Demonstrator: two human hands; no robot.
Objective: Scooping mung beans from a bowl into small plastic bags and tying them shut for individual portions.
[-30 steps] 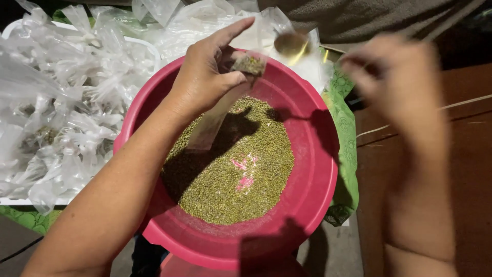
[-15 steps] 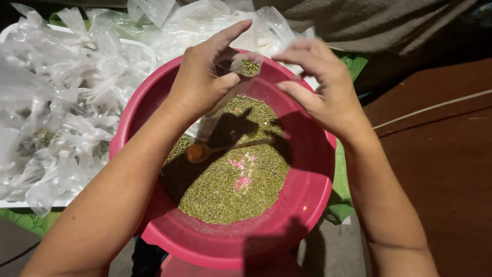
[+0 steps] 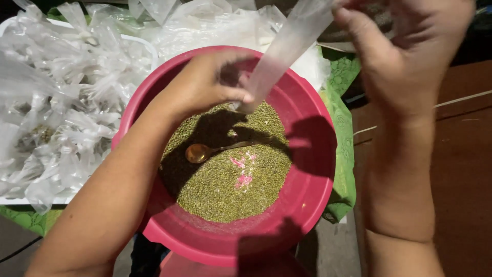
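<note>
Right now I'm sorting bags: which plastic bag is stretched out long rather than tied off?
The clear bag pulled taut between both hands above the pink basin.

My hands have room over the near beans [image 3: 225, 190]. The spoon [image 3: 205, 151] lies mid-bowl. Tied bags [image 3: 56, 102] crowd the left; the stretched bag [image 3: 287, 46] crosses the far rim.

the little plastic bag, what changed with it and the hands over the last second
The right hand dropped the spoon, which now lies on the green beans, then rose and took the upper end of the plastic bag, pulling it out long and taut. The left hand sank toward the beans, keeping its pinch on the bag's lower end. The pink basin and the pile of tied bags stayed put.
</note>
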